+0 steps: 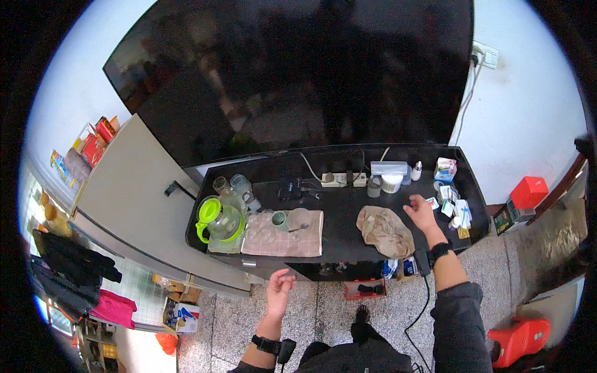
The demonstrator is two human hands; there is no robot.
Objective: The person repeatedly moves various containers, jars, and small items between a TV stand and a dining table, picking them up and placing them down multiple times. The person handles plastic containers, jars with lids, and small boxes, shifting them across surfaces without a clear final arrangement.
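Note:
My right hand (421, 213) hovers over the right part of a black cabinet top (339, 230), its fingers loosely bent and apart with nothing in them. Just left of it lies a crumpled beige cloth (384, 231). Small boxes and packets (449, 200) are scattered to its right. In front of the cabinet's edge my left hand (281, 292) is held up, empty, its fingers part-curled. Nearest to that hand is a pink checked towel (273, 245), on which stand a green cup (278, 219) and clear glasses (301, 218).
A glass jug with a lime-green lid (211, 209) stands at the left end. Behind are a power strip (336, 179), a white tub (391, 183) and a large dark television (298, 74). A black cable (423, 317) hangs by my right arm; a red stool (521, 340) is at lower right.

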